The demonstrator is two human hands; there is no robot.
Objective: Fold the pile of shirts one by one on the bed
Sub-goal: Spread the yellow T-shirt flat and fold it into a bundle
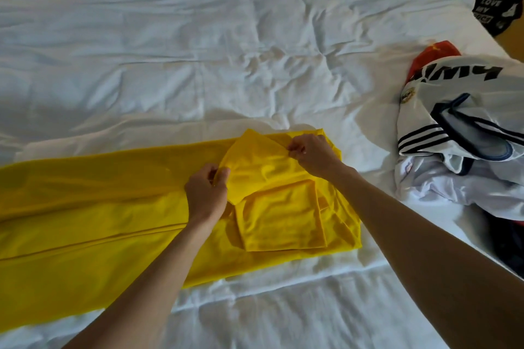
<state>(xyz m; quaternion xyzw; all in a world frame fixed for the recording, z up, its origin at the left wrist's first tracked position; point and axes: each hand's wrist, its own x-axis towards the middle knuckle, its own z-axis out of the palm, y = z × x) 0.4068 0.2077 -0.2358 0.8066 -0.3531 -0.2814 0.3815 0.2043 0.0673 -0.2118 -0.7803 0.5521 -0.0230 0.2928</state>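
1. Spread flat across the white bed point(255, 37), a yellow shirt point(99, 198): long axis running left to right, hem end trailing off to the left, shoulder end lying at the right under the hands.
2. Pinching the yellow cloth, left hand point(205, 195), thumb and fingers curled on the near-left corner of a raised flap.
3. Pinching too, right hand point(310, 154), clamped on the far-right corner of that same flap, up near the shirt's far edge.
4. Set apart along a diagonal, those two hands, left nearer the body and right farther out, flap stretched between them.
5. Just below the flap, a sleeve point(280, 215) already folded in, lying as a neat rectangle on the shirt.
6. Off to the right, well apart from the yellow shirt, a heap of shirts: white striped jersey point(459, 110) on top, red shirt point(431, 56) peeking out behind.
7. Likely next: lay the flap down flat, then bring the long left stretch over towards the right end; right hand nearer the pile for the next pick.
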